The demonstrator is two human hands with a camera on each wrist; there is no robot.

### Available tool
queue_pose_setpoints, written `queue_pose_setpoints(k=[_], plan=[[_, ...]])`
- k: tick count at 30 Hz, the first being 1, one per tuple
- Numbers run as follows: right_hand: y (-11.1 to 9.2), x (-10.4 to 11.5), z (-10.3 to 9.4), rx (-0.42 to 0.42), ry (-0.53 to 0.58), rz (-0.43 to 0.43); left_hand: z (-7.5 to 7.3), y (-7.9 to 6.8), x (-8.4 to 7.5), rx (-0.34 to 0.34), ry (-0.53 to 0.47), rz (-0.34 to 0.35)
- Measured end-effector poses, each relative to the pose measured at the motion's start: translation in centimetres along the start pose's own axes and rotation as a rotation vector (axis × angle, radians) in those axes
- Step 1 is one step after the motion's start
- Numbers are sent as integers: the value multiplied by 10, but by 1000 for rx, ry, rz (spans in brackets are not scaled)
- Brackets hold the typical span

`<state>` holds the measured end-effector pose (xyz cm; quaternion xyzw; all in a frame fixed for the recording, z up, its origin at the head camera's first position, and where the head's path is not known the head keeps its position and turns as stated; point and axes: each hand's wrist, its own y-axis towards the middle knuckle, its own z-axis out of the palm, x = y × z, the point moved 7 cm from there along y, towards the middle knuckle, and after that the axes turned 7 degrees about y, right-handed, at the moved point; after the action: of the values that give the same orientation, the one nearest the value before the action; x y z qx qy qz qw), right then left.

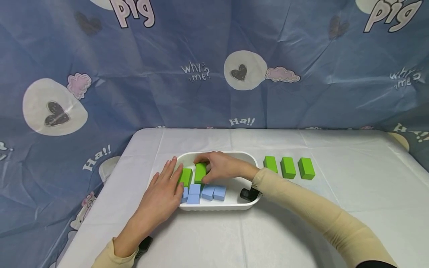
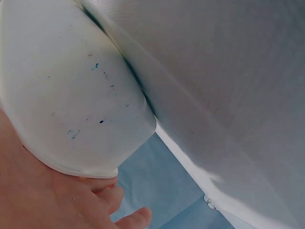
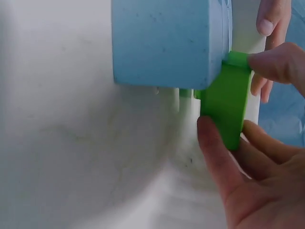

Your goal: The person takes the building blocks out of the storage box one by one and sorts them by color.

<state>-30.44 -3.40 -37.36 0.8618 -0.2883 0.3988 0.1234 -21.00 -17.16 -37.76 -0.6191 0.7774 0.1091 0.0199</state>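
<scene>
A white tray stands on the table, holding several light blue blocks along its near side. My right hand reaches into it and pinches a green block between thumb and fingers. In the right wrist view that green block is beside a large-looking blue block. Another green block lies to its left, partly covered by my left hand. That hand lies over the tray's left end, fingers extended. From the left wrist, the tray's outer wall shows against the hand.
Three green blocks stand in a row right of the tray, the leftmost partly behind the right sleeve. A white cloth covers the table. Behind it hangs a blue printed curtain.
</scene>
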Motion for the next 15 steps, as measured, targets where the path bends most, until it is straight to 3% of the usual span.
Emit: queue_pose_setpoints(k=[5,15], plan=[[-3,5,-5,-17,37,-21,1,0,0,0,6,-2],[-15,19,-27,-83,270,-61,-1,0,-1,6,-8,-2]])
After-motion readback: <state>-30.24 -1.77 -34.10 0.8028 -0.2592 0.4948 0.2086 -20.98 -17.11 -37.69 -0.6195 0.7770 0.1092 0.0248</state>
